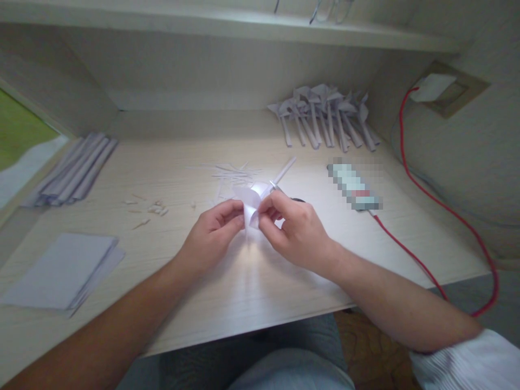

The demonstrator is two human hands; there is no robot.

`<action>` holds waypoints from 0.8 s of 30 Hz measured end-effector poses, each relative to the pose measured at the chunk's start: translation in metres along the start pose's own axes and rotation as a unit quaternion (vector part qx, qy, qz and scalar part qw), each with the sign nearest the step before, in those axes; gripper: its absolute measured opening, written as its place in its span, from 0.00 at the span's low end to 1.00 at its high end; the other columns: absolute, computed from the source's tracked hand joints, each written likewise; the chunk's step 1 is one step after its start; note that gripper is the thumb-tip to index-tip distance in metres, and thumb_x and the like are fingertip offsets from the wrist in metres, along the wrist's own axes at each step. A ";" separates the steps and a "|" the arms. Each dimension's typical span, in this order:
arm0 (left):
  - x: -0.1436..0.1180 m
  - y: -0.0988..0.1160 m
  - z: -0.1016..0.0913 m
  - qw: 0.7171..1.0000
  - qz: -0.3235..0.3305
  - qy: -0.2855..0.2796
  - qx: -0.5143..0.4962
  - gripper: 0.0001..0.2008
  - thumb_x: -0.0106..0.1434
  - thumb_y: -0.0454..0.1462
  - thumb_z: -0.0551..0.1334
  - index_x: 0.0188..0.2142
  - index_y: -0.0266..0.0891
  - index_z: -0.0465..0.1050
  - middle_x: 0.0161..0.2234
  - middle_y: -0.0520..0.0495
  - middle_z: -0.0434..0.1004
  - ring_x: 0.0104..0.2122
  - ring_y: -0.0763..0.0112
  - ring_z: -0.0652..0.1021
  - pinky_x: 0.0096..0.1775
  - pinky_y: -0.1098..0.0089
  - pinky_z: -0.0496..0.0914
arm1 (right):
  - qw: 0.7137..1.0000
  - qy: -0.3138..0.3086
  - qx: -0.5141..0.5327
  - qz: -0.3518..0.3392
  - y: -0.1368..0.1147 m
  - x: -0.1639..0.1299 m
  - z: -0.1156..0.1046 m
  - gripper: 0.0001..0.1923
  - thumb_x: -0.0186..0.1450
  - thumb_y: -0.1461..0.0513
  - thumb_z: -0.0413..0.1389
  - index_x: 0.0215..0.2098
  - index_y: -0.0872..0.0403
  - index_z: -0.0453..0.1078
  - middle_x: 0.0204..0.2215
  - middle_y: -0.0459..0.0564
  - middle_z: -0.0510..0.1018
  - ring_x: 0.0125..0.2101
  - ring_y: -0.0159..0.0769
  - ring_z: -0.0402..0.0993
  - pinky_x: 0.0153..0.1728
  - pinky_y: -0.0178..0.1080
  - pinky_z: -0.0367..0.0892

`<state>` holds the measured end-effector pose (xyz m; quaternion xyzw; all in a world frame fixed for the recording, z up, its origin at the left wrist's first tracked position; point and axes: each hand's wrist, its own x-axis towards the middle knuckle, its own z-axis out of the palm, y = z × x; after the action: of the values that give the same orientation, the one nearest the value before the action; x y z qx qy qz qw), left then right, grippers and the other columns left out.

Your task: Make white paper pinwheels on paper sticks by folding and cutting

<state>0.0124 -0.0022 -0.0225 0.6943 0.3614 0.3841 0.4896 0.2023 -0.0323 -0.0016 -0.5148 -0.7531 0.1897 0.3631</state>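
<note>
Both hands meet over the middle of the table [170,303]. The left hand [211,233] and right hand [294,230] each pinch a white paper pinwheel [252,199] between fingertips, both grips closed on it, just above the tabletop. Paper scraps [233,172] lie behind it, finished pinwheels [325,116] at the back right, paper sheets [60,273] at the left.

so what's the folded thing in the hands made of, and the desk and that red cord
The folded piece, pinched by the left hand and right hand, looks like thin white paper: matte, with sharp creases and curling flaps. The desk seems to be pale wood-look laminate, going by its faint straight grain lines and soft sheen, though it could be real wood. The red cord looks plastic-coated: smooth, bending freely.
</note>
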 end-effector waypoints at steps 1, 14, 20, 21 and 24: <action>0.000 0.001 0.000 1.000 -0.004 0.000 -0.011 0.06 0.68 0.38 0.62 0.38 0.43 0.79 0.37 0.49 0.83 0.36 0.65 0.81 0.42 0.64 0.76 | 1.000 0.002 0.002 -0.002 0.000 0.000 0.000 0.03 0.66 0.65 0.55 0.37 0.52 0.70 0.31 0.48 0.81 0.31 0.37 0.78 0.38 0.39 0.70; -0.002 0.011 0.003 0.991 -0.085 0.040 -0.091 0.03 0.61 0.39 0.67 0.36 0.44 0.79 0.39 0.50 0.83 0.39 0.62 0.80 0.50 0.61 0.73 | 1.000 0.015 0.014 -0.013 -0.001 0.000 0.001 0.02 0.64 0.66 0.56 0.35 0.53 0.71 0.31 0.47 0.82 0.32 0.36 0.80 0.37 0.37 0.69; -0.003 0.007 0.003 0.993 -0.071 0.043 -0.079 0.04 0.63 0.38 0.67 0.38 0.44 0.80 0.39 0.50 0.83 0.39 0.63 0.81 0.49 0.62 0.73 | 0.999 0.015 0.023 -0.019 0.000 0.000 0.001 0.02 0.65 0.66 0.57 0.35 0.53 0.70 0.31 0.46 0.82 0.31 0.35 0.79 0.36 0.36 0.68; -0.003 0.007 0.002 0.994 -0.068 0.044 -0.073 0.04 0.64 0.38 0.66 0.38 0.44 0.80 0.40 0.50 0.83 0.40 0.63 0.81 0.49 0.62 0.73 | 0.999 0.014 0.023 -0.018 0.000 0.000 0.001 0.02 0.65 0.66 0.57 0.35 0.53 0.70 0.31 0.46 0.82 0.31 0.35 0.79 0.36 0.36 0.68; -0.003 0.005 0.001 0.996 -0.060 0.048 -0.051 0.04 0.65 0.39 0.65 0.38 0.44 0.80 0.39 0.50 0.83 0.39 0.64 0.81 0.48 0.63 0.73 | 0.999 0.013 0.024 -0.018 0.001 0.000 0.001 0.01 0.65 0.65 0.57 0.35 0.53 0.70 0.31 0.46 0.81 0.31 0.35 0.79 0.35 0.36 0.68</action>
<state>0.0124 -0.0070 -0.0184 0.6261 0.4054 0.4052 0.5286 0.2020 -0.0321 -0.0029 -0.4949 -0.7526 0.1942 0.3885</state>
